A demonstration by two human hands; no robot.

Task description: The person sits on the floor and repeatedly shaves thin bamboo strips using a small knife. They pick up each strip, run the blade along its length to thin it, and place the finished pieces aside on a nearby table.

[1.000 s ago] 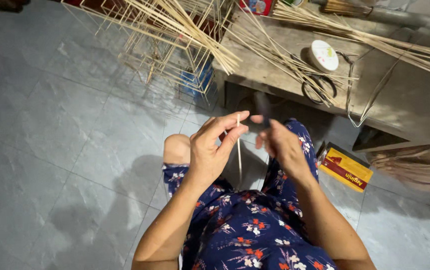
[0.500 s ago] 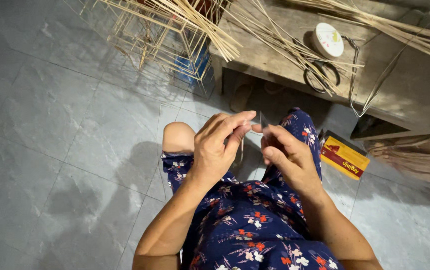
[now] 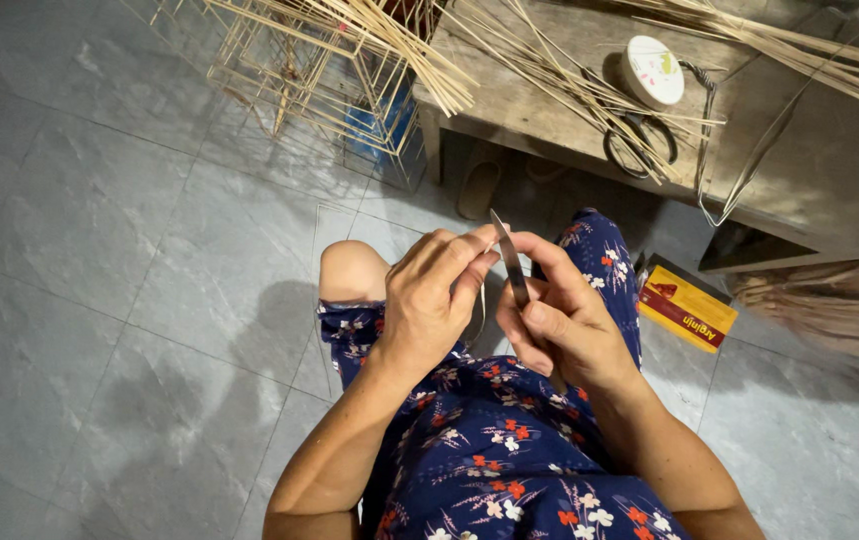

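Both hands lower, knife blade now upright.

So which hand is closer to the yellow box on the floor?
The right hand. It holds a knife over the lap, just left of the yellow box in the picture. The left hand is farther away, beyond the right one.

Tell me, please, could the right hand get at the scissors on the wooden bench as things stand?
Probably not at once: the right hand is closed around a knife, so it is not free. The scissors lie uncovered on the bench ahead, partly among thin sticks.
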